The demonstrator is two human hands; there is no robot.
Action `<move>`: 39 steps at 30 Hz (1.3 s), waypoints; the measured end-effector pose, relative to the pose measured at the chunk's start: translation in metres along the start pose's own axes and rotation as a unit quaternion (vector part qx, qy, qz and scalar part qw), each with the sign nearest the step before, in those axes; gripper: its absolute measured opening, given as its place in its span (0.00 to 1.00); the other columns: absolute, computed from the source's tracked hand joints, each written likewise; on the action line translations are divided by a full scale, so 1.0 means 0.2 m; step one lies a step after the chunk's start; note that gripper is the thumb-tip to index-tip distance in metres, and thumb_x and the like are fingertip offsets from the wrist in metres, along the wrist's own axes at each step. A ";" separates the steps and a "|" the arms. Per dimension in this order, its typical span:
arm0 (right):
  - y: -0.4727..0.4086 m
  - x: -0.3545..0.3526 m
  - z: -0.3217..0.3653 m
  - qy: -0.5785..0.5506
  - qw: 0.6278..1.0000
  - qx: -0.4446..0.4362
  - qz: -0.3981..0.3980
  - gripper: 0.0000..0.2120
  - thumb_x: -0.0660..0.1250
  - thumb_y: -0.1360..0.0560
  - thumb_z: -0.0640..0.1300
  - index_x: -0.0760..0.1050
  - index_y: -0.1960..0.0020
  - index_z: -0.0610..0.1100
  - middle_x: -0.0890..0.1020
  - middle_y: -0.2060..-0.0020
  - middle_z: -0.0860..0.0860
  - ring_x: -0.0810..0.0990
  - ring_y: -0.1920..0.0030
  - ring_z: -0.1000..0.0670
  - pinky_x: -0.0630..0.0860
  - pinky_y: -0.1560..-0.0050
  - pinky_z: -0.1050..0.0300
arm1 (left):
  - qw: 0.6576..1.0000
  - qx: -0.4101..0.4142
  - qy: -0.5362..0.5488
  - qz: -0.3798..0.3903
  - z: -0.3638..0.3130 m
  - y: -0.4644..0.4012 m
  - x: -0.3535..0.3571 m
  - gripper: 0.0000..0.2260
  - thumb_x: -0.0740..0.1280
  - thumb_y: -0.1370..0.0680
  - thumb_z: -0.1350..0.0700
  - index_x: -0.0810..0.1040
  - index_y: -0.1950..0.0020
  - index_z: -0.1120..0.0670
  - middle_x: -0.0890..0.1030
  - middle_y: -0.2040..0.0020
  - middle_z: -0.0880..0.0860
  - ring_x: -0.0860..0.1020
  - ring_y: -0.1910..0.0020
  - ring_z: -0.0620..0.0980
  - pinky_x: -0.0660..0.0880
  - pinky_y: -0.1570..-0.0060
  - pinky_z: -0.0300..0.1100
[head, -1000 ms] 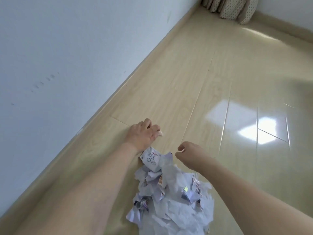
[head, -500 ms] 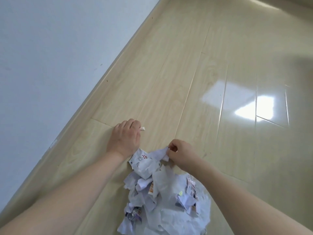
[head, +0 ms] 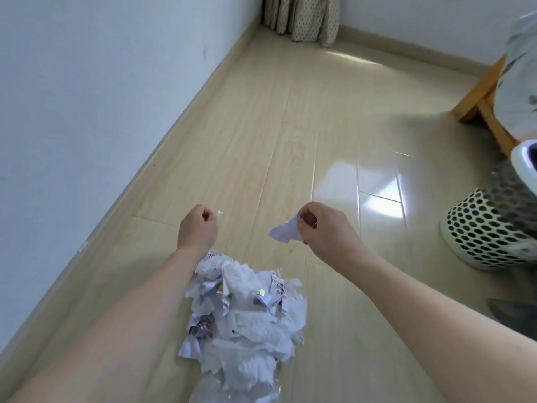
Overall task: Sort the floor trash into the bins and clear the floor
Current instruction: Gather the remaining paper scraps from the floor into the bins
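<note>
A torn scrap of white paper [head: 284, 231] is pinched between thumb and curled fingers of the right hand [head: 322, 228], held up off the floor, scrap hanging toward the left of the fist. A tiny white bit [head: 220, 213] is pinched at the fingertips of the left hand [head: 198, 228], whose fingers are curled in tight; the bit pokes out on the right side of the fist. Both hands are raised above the floor, well apart from each other, forearms stretched forward from the bottom corners of the view.

Below and between the forearms a pile of crumpled paper and wrappers [head: 247, 309] is seen lying on the floor [head: 290, 141]: mostly white tissue-like sheets, with a few printed and shiny pieces mixed in. The pile's near end is cut off by the bottom edge. Neither hand is touching the pile.

A white perforated bin [head: 482, 228] is seen standing on the floor at the right, well apart from the right hand, its top blurred and partly cut by the frame edge; contents cannot be told. Behind it a wooden furniture leg [head: 479, 94] with patterned fabric [head: 517, 68] draped over it is visible. A white wall [head: 87, 97] runs along the left with a pale skirting. Spotted curtain folds [head: 302, 16] are seen reaching the floor in the far corner. Window glare is reflected on the glossy boards near the bin
</note>
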State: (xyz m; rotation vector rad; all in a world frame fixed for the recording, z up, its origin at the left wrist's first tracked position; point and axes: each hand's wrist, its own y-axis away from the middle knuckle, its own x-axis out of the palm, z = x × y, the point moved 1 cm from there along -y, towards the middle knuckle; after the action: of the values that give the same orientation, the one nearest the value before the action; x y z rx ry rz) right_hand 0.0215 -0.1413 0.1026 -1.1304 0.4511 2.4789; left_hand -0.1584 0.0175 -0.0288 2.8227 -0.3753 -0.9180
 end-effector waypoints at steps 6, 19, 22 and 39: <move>0.19 -0.53 -0.17 0.044 0.995 -0.027 -0.081 0.08 0.59 0.22 0.41 0.77 0.54 0.45 0.79 0.62 0.52 0.77 0.60 0.47 0.74 0.62 0.54 | 0.990 0.100 0.032 0.091 -0.65 0.35 0.16 0.09 0.67 0.23 0.54 0.74 0.61 0.55 0.77 0.65 0.49 0.72 0.66 0.49 0.69 0.66 0.41; 0.65 -1.80 -1.30 0.220 0.943 0.228 -0.103 0.06 0.61 0.23 0.41 0.74 0.47 0.41 0.74 0.62 0.46 0.76 0.58 0.44 0.74 0.56 0.53 | 0.942 0.185 0.003 0.279 -1.81 1.37 1.28 0.06 0.70 0.24 0.58 0.76 0.61 0.56 0.77 0.67 0.50 0.73 0.68 0.47 0.70 0.65 0.39; 0.69 -1.88 -1.49 0.239 0.918 0.310 0.061 0.06 0.60 0.23 0.40 0.73 0.47 0.43 0.69 0.64 0.46 0.74 0.49 0.42 0.73 0.41 0.49 | 0.913 0.209 -0.044 0.349 -1.92 1.61 1.59 0.05 0.68 0.25 0.58 0.77 0.61 0.55 0.79 0.66 0.51 0.73 0.68 0.47 0.71 0.65 0.39; 0.47 -1.46 -0.93 0.114 0.987 0.088 0.076 0.12 0.64 0.24 0.43 0.78 0.42 0.44 0.80 0.54 0.50 0.80 0.52 0.48 0.78 0.47 0.53 | 0.921 0.138 -0.202 0.304 -1.69 1.20 0.94 0.09 0.60 0.22 0.59 0.79 0.47 0.58 0.82 0.55 0.54 0.76 0.65 0.49 0.68 0.67 0.39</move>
State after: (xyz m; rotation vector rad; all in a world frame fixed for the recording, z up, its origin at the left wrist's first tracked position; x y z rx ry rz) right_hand 0.2754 -0.3642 0.2222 -1.3562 0.8330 2.3848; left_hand 0.1439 -0.2432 0.1903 2.4297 -1.4329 -1.3520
